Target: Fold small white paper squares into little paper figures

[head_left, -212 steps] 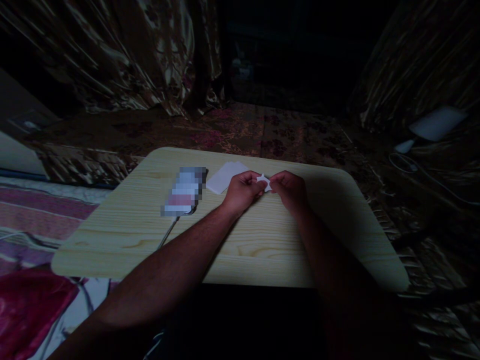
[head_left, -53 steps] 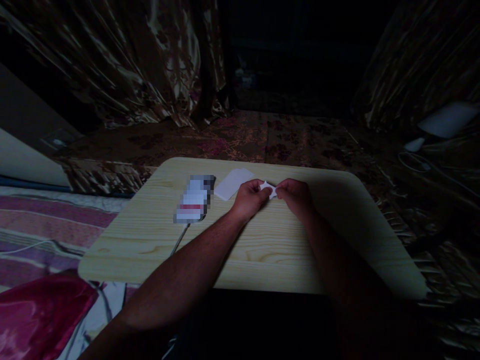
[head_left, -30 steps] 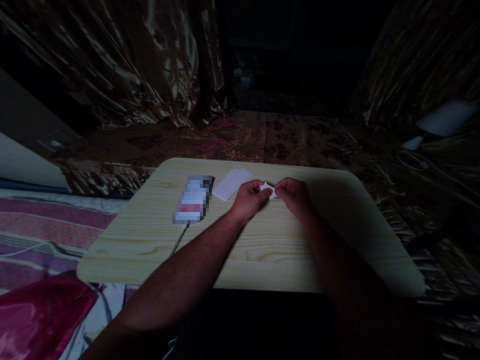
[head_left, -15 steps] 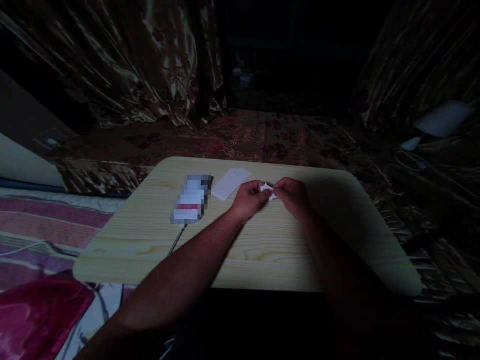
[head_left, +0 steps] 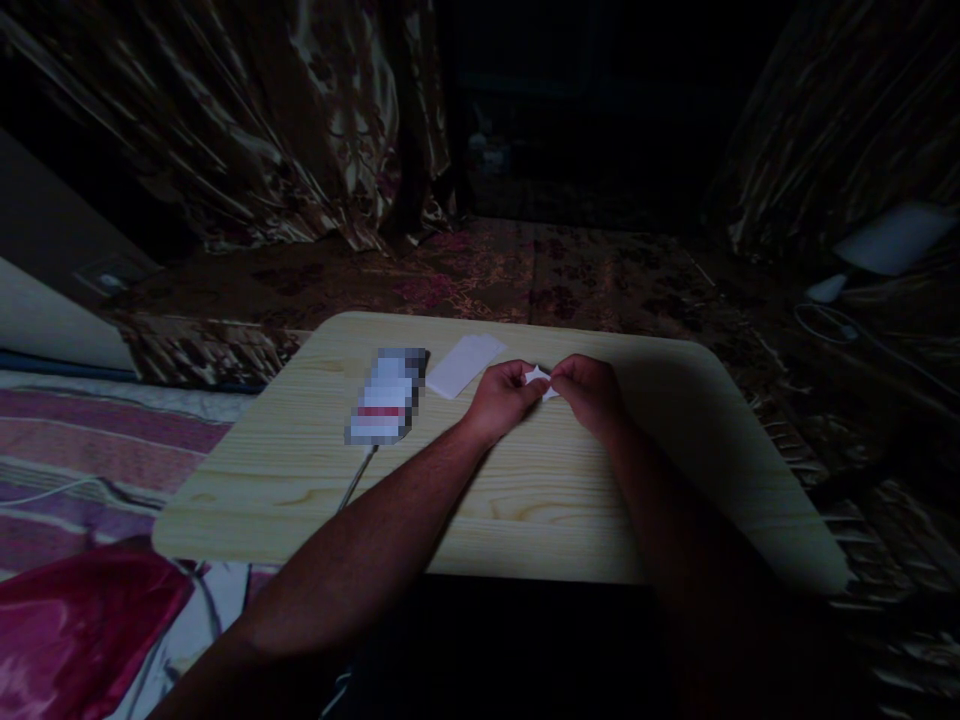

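A small piece of white paper (head_left: 535, 376), folded with pointed corners, is held between my two hands over the wooden table. My left hand (head_left: 504, 400) is closed on its left side, the thumb pressed on top. The fingers of my right hand (head_left: 589, 388) pinch its right side; how the fingertips sit under the paper is hidden. A stack of white paper sheets (head_left: 465, 365) lies on the table just beyond and to the left of my left hand.
A phone (head_left: 386, 398), its screen blurred out, lies on the left of the light wooden table (head_left: 262, 490) with a cable (head_left: 358, 478) running toward me. A striped bed cover (head_left: 67, 450) is at left. A white lamp (head_left: 892, 240) stands at far right, near dark patterned curtains (head_left: 337, 110).
The whole view has shifted very slightly. Both hands keep hold of the folded paper in nearly the same place, with little visible finger movement.
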Motion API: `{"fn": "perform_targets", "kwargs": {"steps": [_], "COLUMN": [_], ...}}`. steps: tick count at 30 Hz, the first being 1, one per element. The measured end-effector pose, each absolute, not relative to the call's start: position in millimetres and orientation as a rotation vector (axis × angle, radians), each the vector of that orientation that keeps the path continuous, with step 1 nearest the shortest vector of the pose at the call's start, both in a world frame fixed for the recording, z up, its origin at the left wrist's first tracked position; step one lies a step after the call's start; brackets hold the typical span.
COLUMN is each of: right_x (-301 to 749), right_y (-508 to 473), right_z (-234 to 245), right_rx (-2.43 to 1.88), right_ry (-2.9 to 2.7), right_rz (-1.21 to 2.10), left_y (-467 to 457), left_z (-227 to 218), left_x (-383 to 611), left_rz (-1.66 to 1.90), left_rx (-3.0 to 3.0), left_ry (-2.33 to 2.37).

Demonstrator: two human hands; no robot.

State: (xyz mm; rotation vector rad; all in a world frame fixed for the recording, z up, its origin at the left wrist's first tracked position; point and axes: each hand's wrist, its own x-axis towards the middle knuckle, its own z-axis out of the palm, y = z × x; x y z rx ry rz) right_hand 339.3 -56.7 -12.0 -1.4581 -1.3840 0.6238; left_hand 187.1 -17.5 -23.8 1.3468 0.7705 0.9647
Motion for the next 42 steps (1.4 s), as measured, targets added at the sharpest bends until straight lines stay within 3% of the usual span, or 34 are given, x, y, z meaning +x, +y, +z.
{"fn": "perform_targets", "kwargs": {"steps": [42], "right_x": [336.4], "right_y": [-57.6], "right_z": [-9.1], "right_rx": [-1.425], "right_ry": [-1.308], "right_rz": [0.598], "left_y": [-20.0], "left_z": [-22.3], "left_x": [188.2], "left_rz": [0.976], "left_rx": [1.431], "left_ry": [0.761]}}
